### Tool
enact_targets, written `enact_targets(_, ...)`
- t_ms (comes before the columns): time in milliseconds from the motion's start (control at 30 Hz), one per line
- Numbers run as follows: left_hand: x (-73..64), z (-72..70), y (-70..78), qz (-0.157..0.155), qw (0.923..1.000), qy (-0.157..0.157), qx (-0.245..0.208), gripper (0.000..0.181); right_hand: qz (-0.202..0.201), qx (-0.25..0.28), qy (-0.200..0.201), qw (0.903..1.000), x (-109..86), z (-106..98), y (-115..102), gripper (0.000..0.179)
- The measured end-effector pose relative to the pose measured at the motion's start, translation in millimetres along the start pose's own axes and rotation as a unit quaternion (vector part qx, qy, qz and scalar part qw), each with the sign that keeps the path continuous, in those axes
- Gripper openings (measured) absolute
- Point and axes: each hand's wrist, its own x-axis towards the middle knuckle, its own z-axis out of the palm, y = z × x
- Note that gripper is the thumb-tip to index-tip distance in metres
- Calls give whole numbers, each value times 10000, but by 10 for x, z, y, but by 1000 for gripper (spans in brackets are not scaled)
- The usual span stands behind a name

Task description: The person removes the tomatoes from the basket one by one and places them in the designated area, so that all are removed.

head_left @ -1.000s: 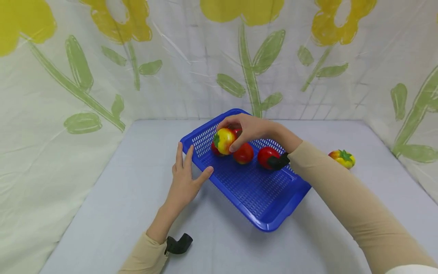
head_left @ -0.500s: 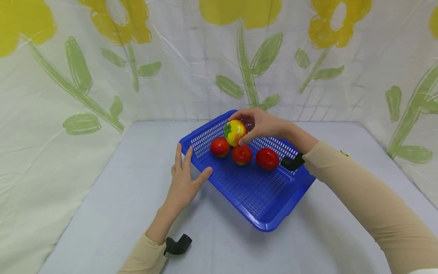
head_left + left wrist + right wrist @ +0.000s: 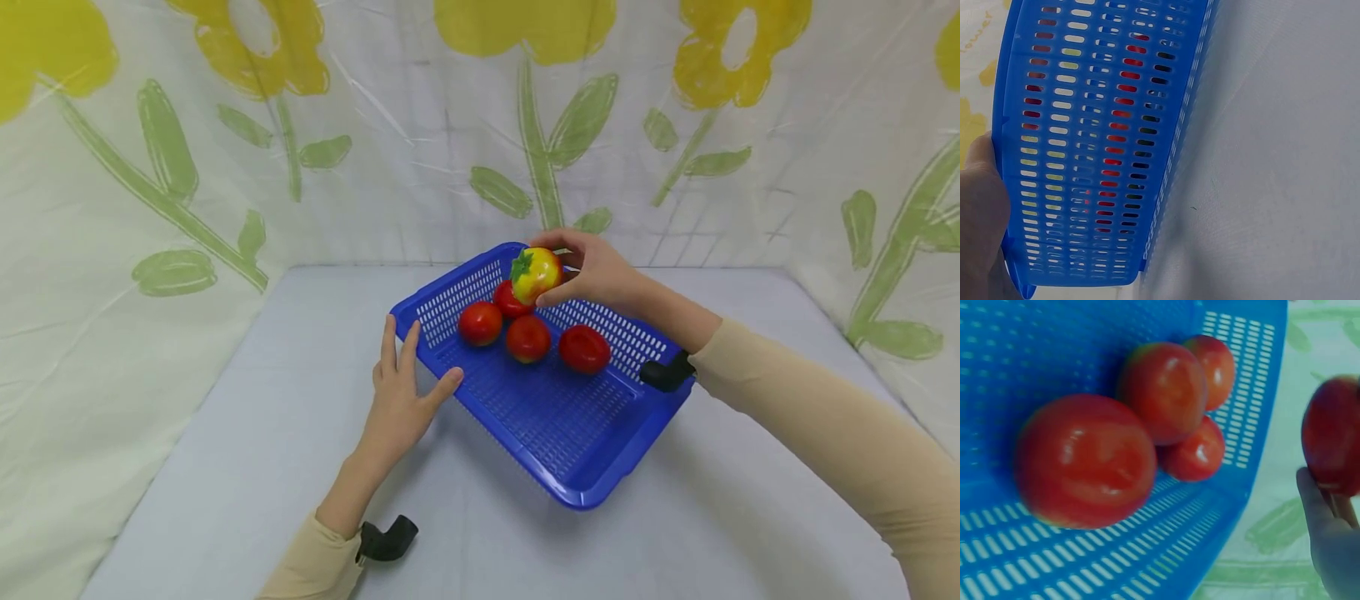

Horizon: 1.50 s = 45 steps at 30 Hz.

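Observation:
My right hand (image 3: 592, 271) pinches a tomato (image 3: 536, 275), yellow near its green leafy top and red on the other side, above the far side of the blue basket (image 3: 525, 467). In the right wrist view the held tomato (image 3: 1332, 434) is cut off by the frame edge. Several red tomatoes lie in the basket; one, a red tomato (image 3: 585, 349), sits apart on the right. My left hand (image 3: 401, 408) rests at the basket's left rim, fingers straight and spread. The left wrist view shows its thumb (image 3: 982, 156) against the rim.
The basket stands at a slant on the pale table (image 3: 247, 442). A white curtain (image 3: 405, 158) with painted yellow flowers hangs behind the table and at both sides. A black wrist mount (image 3: 387, 538) sticks out from the left sleeve.
My right hand has moved right and slightly up with the tomato, uncovering red ones in the basket. The tomato on the table at right is now hidden behind my arm. The left hand stays put.

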Motion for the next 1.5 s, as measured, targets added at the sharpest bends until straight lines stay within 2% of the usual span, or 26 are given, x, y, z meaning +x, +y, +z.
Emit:
enact_targets(333, -1, 2, 4, 93, 9999, 43, -106, 95, 319, -187, 703, 9968, -232, -77, -31, 67)
enact_targets(433, 0, 7, -3, 78, 9999, 41, -91, 95, 410, -241, 726, 9962, -292, -97, -50, 68)
enact_targets(600, -6, 8, -13, 74, 9999, 39, -77, 95, 521, 38, 618, 9967, -379, -104, -61, 68)
enact_targets(900, -7, 3, -15, 53, 9999, 38, -83, 96, 442, 249, 691, 9963, -480, -90, -48, 66)
enact_targets(1133, -12, 2, -8, 72, 9999, 25, -74, 95, 529, 435, 928, 9933, -617, -91, -57, 63)
enact_targets(1333, -16, 8, -11, 52, 9999, 38, -95, 95, 809, 278, 1175, 9894, -718, -75, -66, 66)
enact_targets(1500, -10, 15, -13, 41, 9999, 46, -101, 95, 802, 327, 1331, 9873, -792, -27, -41, 66)
